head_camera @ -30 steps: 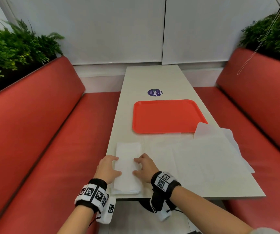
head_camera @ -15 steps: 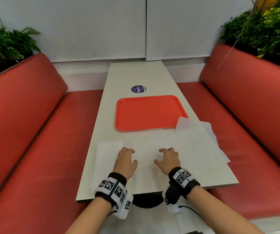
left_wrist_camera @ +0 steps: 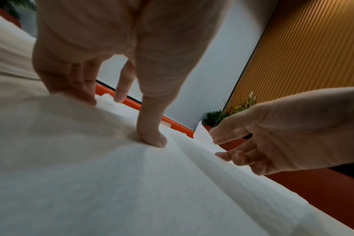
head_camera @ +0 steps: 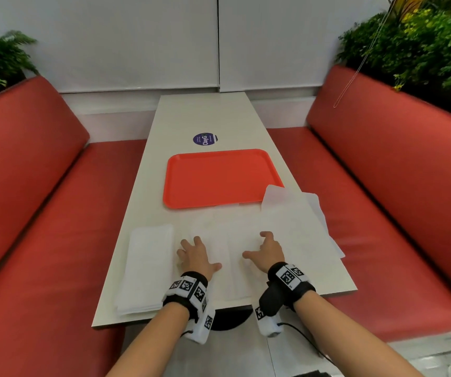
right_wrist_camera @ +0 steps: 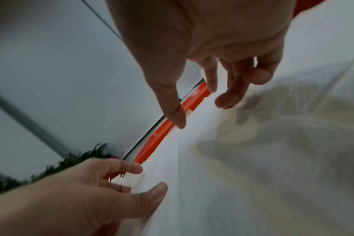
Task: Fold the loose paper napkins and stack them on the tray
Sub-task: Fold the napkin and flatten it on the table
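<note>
Two hands lie on the pale desk [head_camera: 148, 191] in our view. Just left of our left hand [head_camera: 195, 257] sits the folded napkin stack [head_camera: 148, 268]. That hand presses spread fingers [left_wrist_camera: 152, 137] onto an unfolded napkin [head_camera: 232, 268]. Our right hand [head_camera: 269, 250] hovers over it, fingers loosely splayed, holding nothing. Beyond both hands lies the orange tray [head_camera: 218, 180]; more loose napkins [head_camera: 297, 224] spread right of the right hand.

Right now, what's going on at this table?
A person is folding paper napkins. The left hand presses its fingertips on a flat unfolded napkin; the right hand hovers open just above it. A folded napkin lies at the table's left edge. The orange tray holds nothing yet; more loose napkins lie to the right.
</note>
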`<state>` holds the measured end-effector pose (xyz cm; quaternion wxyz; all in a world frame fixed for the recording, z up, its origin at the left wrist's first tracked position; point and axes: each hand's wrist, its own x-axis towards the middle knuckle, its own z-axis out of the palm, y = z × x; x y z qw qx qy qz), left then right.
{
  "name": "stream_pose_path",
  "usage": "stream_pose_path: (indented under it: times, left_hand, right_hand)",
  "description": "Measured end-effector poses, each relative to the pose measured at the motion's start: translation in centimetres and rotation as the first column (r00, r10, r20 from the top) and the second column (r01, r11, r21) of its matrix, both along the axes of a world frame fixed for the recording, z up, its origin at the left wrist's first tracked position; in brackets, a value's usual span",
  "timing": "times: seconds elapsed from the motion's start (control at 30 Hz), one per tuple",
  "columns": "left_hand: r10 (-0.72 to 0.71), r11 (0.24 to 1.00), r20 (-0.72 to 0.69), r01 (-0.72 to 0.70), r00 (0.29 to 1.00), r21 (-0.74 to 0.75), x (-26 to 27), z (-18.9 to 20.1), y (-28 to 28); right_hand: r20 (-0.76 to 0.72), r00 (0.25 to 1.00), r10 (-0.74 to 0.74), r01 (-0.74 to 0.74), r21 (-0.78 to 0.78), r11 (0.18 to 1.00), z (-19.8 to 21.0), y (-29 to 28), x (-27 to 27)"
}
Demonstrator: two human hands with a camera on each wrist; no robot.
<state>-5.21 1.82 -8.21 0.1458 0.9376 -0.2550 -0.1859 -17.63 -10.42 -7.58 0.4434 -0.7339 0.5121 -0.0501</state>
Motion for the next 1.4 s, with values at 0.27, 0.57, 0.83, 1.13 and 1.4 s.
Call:
stream_pose_path:
  times: [0.27,0.57,0.83,1.13,1.4]
  left_hand:
    - [0.029,0.993,-0.005,-0.029,1.000,-0.115,0.1,0.5,0.0]
    - [-0.182,0.804,0.059,0.183,0.982,-0.566,-0.6,5.0,-0.2]
    - [-0.418,0.556,-0.051,0.210,0.907,-0.804,1.3,13.0,0.7]
    - [-0.237,0.647,-0.325,-0.101,0.916,-0.756,3.5,9.7,4.6]
    - [-0.092,0.637,-0.330,-0.199,0.939,-0.745,1.1,8.3,4.6]
  right_hand:
    - [0.066,0.996,-0.060,0.051,0.141,0.989,-0.6,-1.0,0.6]
    - [0.103,0.994,-0.038,0.029,0.093,0.995,-1.3,-2.3,-0.2]
    - [0.525,0.840,-0.138,0.057,0.169,0.984,1.1,-2.4,-0.5]
    - [0.724,0.670,-0.164,-0.114,0.318,0.941,4.6,-1.1,-0.6]
    - [0.593,0.801,0.081,-0.081,-0.027,0.996,5.5,-0.1,0.1]
